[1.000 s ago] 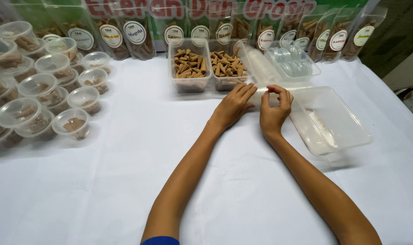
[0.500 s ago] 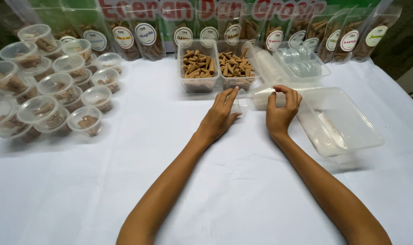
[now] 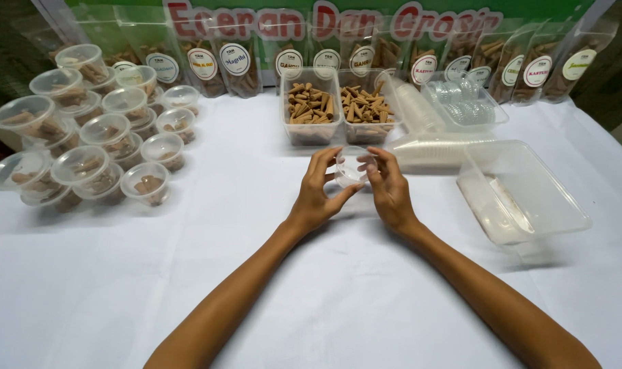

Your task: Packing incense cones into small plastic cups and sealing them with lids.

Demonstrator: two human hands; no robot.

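Note:
A small clear plastic cup [image 3: 353,166] is held between both hands over the middle of the white tablecloth. My left hand [image 3: 320,189] grips its left side with fingers curled over the rim. My right hand [image 3: 391,188] holds its right side. The cup looks empty. Just behind the hands stand two clear tubs of brown cone-shaped pieces [image 3: 311,109] [image 3: 363,109]. A stack of clear cups [image 3: 439,152] lies on its side to the right of the hands.
Several lidded small cups with brown pieces [image 3: 92,147] are piled at the left. An empty rectangular clear container [image 3: 523,195] sits tilted at the right. A tub of clear lids [image 3: 465,102] and a row of pouches [image 3: 236,65] line the back.
Both hands have come back from the stack of cups on the right toward the table's middle, and now hold a single clear cup between them.

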